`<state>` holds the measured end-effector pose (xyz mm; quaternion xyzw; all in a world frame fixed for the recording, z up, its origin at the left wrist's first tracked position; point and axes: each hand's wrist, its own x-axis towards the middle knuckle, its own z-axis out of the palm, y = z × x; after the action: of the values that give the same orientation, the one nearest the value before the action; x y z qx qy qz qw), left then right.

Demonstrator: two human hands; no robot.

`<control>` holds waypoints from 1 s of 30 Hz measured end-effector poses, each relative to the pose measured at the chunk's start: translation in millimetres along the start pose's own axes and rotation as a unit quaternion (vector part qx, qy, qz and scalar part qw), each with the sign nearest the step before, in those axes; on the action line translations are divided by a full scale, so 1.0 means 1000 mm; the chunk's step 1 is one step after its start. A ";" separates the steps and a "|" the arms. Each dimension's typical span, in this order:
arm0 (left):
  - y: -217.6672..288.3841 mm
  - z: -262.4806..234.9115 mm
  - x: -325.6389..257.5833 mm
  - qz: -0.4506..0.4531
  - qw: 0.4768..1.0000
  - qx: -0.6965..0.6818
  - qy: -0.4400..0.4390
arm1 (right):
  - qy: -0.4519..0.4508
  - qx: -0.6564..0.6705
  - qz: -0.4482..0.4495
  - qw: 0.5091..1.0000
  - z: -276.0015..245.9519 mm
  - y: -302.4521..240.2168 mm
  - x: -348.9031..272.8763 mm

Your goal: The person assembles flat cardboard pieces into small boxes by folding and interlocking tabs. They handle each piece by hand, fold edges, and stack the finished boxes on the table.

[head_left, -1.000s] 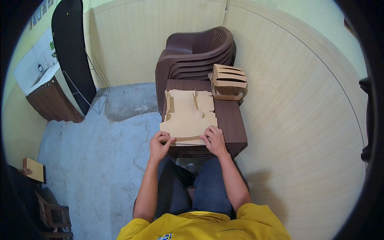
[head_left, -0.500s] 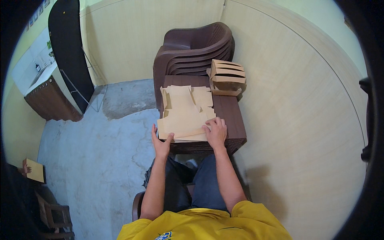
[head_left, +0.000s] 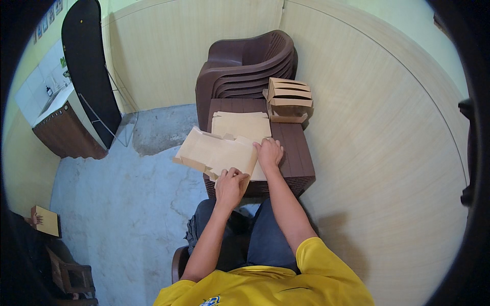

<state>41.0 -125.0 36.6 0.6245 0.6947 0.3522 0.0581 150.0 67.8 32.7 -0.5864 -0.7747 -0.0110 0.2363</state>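
A partly folded brown cardboard box blank [head_left: 217,152] is turned askew over the brown table, its far-left end reaching past the table's left edge. My left hand [head_left: 230,186] grips its near edge with bent fingers. At the blank's right end my right hand [head_left: 269,153] is closed on the folded-up edge strip. Beneath lie more flat cardboard blanks [head_left: 241,121], showing behind the held one and a little at its near right side. My fingertips are partly hidden by the cardboard.
Several folded cardboard boxes [head_left: 290,99] stand at the table's [head_left: 292,145] far right corner. Stacked brown plastic chairs [head_left: 245,64] rise behind it. A pale wall [head_left: 377,153] runs along the right. At the lower left, another person's hand [head_left: 35,219] rests by a cardboard piece [head_left: 47,221].
The top blank has been turned and shifted left off the stack, exposing the blanks beneath. My left hand has moved right along its near edge; my right hand has shifted slightly up and left.
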 end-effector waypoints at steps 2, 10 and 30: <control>-0.007 -0.002 0.011 -0.009 0.999 -0.039 0.000 | -0.058 0.043 -0.007 0.997 -0.005 0.003 0.004; -0.014 0.017 0.028 -0.009 0.999 -0.032 0.029 | -0.015 0.212 -0.128 0.969 -0.025 0.030 -0.069; -0.029 0.024 0.032 0.024 0.998 -0.053 0.008 | -0.013 -0.070 -0.050 0.996 -0.040 -0.022 -0.051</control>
<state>22.7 -85.4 13.9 0.6340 0.6602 0.3952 0.0769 154.5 3.0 54.9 -0.5621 -0.8035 -0.0690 0.1835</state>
